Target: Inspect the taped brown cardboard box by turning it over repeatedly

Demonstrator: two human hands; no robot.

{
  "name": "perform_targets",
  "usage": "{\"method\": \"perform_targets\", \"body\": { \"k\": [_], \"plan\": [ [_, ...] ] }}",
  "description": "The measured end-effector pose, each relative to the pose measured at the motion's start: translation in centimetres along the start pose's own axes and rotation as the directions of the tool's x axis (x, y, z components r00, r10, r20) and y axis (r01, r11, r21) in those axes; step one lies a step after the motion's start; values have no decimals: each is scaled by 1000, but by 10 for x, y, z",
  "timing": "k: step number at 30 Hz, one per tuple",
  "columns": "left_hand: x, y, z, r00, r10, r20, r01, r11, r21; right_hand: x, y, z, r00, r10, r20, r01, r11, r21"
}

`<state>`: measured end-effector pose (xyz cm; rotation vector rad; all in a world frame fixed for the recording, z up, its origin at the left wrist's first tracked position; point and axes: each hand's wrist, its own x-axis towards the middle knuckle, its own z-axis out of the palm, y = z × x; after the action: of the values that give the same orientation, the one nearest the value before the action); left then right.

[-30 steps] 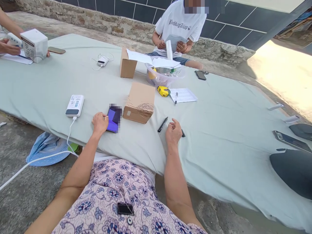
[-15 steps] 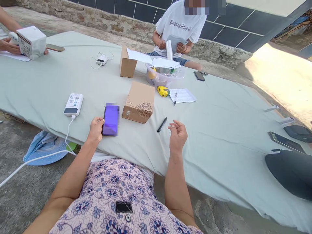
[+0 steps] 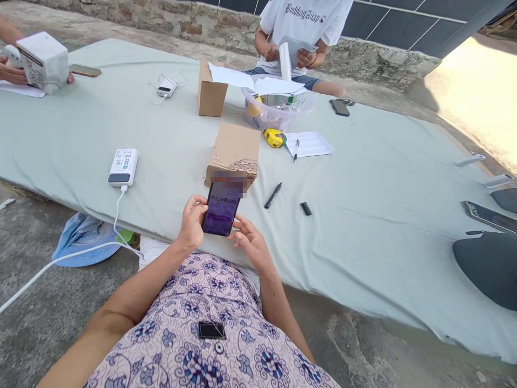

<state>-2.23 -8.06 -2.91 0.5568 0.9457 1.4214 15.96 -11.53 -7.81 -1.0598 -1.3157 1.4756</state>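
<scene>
My left hand (image 3: pixel 193 221) grips a dark smartphone (image 3: pixel 220 213) by its left edge, the thumb lying along the side. The phone is tilted, and its purple-tinted screen shows large timer digits. At the phone's lower right edge, my right hand (image 3: pixel 252 242) has its fingertips and thumb closed in against it. Just behind the phone stands a brown cardboard box (image 3: pixel 236 145), its front partly hidden. To the right lie a black marker (image 3: pixel 273 195) and, apart from it, a small black cap (image 3: pixel 306 208).
A white power bank (image 3: pixel 123 167) with a cable lies left. Farther back are a yellow tape measure (image 3: pixel 274 138), a paper sheet (image 3: pixel 311 144), a clear plastic basin (image 3: pixel 278 116) and another box (image 3: pixel 212 97). A dark cap (image 3: pixel 484 264) sits right. Two other people handle items across the table.
My left hand has brought the phone rightward, in front of the box. My right hand has come left from beside the marker to the phone, uncovering the black cap. The view has shifted slightly.
</scene>
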Motion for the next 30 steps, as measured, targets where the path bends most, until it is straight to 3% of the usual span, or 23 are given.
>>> {"method": "perform_targets", "body": {
  "k": [6,17,21,24,26,30],
  "plan": [
    [-7,-9,6,997,-58,45,58,998,6,-3,12,7,1000,-21,5,20,999,46],
    [1,-6,1,1000,-27,0,27,1000,-13,-3,17,4,999,-43,27,41,996,75],
    [22,10,-22,987,106,-123,-109,994,-11,-4,21,2,1000,-20,3,20,999,33],
    [46,31,-47,933,208,-293,-195,978,73,-4,21,2,1000,-9,1,9,999,42],
    [61,43,-62,875,224,-428,-143,966,214,-3,20,2,1000,-3,-1,3,999,40],
    [82,58,-79,832,228,-505,-81,952,296,-3,18,3,1000,2,-16,-1,1000,23]
  ]
}}
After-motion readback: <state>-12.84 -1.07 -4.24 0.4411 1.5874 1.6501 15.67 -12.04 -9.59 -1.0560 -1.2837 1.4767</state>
